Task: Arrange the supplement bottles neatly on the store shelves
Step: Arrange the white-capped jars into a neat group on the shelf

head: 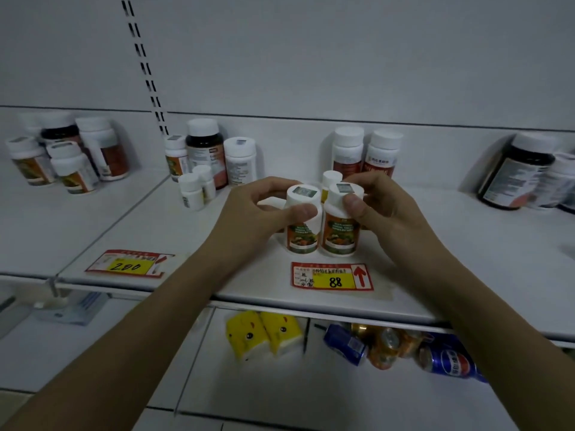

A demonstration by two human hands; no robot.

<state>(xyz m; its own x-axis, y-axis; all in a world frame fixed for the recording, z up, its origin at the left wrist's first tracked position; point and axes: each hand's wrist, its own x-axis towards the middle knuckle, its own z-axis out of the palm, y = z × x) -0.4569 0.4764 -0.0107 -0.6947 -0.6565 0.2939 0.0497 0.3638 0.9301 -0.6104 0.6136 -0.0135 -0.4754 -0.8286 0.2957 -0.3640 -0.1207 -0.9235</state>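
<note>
Bottles upright, side by side at frame centre on the shelf (435, 244), above the 88 price tag (332, 276). Left hand (258, 209) grips left bottle (303, 219); right hand (378, 202) grips right bottle (342, 222). Caps nearly touching; each hand nearest its own bottle.

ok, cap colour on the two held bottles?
White caps, each with a small grey sticker; head view.

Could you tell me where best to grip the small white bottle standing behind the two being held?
Probably by its white cap, from above: the small bottle stands upright, and the left hand, right hand and the two front bottles block its sides.
</note>
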